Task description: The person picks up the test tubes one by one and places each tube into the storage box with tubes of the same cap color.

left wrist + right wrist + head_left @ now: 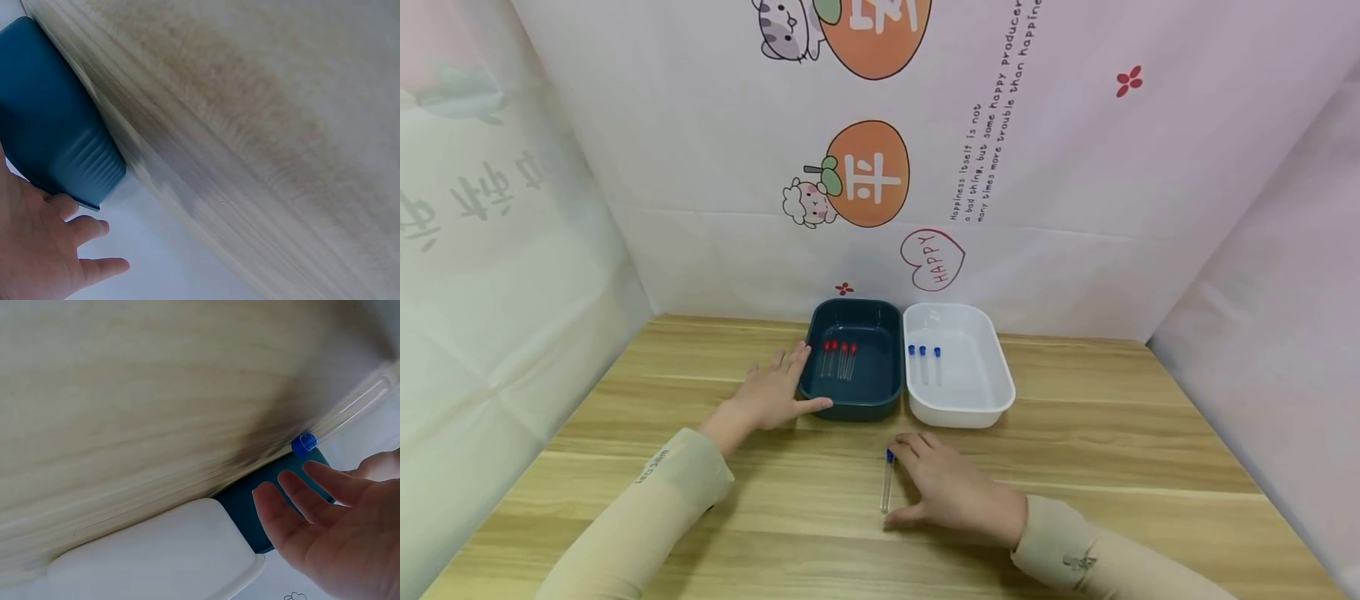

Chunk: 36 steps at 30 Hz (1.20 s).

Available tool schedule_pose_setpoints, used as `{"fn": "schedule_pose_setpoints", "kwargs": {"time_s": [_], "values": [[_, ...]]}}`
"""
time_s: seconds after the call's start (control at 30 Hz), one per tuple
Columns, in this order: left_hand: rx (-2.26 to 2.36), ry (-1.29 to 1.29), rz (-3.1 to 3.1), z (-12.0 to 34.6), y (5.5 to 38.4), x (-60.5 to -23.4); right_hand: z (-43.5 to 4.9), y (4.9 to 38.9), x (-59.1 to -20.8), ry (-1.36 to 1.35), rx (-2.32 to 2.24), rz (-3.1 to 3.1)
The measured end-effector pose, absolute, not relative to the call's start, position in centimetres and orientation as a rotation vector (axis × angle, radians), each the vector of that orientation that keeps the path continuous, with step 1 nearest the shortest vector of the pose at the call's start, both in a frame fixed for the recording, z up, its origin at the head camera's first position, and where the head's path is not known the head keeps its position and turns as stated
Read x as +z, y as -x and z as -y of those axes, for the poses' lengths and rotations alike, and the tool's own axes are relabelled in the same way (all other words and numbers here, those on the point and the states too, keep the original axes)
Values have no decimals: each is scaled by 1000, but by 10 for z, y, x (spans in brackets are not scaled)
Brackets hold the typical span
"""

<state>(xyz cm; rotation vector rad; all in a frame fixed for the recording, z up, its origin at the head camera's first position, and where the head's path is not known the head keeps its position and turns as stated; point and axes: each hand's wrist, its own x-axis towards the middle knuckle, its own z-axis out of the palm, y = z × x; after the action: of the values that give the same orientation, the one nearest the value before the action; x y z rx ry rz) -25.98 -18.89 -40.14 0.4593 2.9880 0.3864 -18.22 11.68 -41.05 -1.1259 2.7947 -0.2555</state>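
Observation:
A clear test tube with a blue cap (887, 483) lies on the table in front of the two trays, capped end away from me. My right hand (958, 487) is just right of it, fingers spread beside the cap and thumb near the bottom end. In the right wrist view the fingers (325, 509) are relaxed and hold nothing; whether a fingertip touches the tube (353, 412) I cannot tell. My left hand (771, 396) rests with spread fingers against the left side and near corner of the dark teal tray (876, 392), also in the left wrist view (56, 106).
Several red-capped tubes (842, 362) lie in the teal tray. Against its right side stands a white tray (973, 358) with three blue-capped tubes (923, 367) in it. Behind both hangs a printed white cloth (1045, 267), with cloth at both sides of the wooden table (1097, 442).

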Motion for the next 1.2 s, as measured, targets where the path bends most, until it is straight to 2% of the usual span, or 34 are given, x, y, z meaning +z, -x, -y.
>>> {"fn": "schedule_pose_setpoints", "kwargs": {"time_s": [0.67,1.2], "values": [[391,-444,-2982,189,259,-402,-108,189,-417,1082,-152,-2864],[389,-441,-2980,188,260,-404,-110,192,-407,1034,-265,-2812]]}}
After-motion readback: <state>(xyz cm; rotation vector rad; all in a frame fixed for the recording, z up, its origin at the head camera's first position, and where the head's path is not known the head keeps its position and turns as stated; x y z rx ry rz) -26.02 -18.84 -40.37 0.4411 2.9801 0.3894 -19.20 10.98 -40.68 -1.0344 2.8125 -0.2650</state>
